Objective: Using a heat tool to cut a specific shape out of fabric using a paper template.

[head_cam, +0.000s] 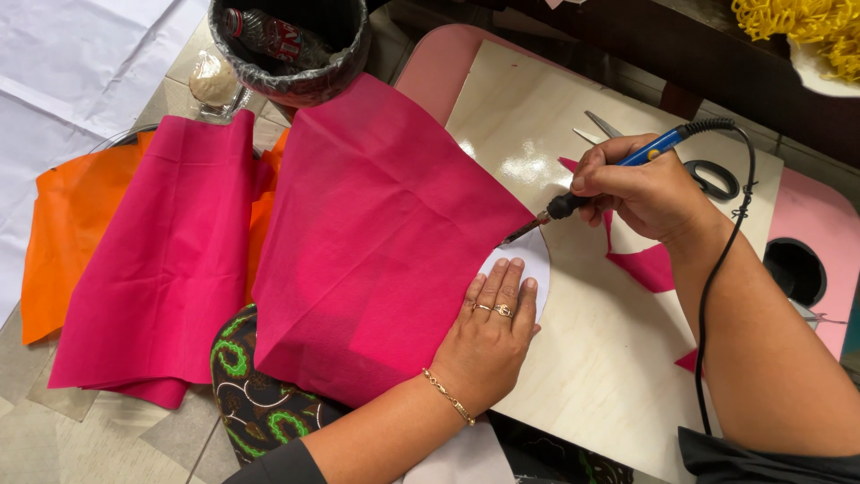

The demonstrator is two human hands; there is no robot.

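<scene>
Pale plywood tabletop, right half of the frame, carrying the work. Across its left edge lies a large magenta fabric sheet; its right-hand edge meets the tip of a hot cutting tool with a blue handle near the frame's centre. A second magenta stack and orange fabric lie at left, well apart from the cut.

The left hand rests flat, fingers together, pressing the sheet down over a white rounded template, of which only a sliver shows. The right hand is clamped around the tool's handle, its black cord trailing down the forearm.

Progress, as judged from the layout — magenta offcuts beside the right hand suggest some trimming is done, while the sheet under the left hand looks mostly whole, its edge only just met by the tip. Most of the outline appears left to cut.

Scissors lie behind the right hand – unused.
</scene>
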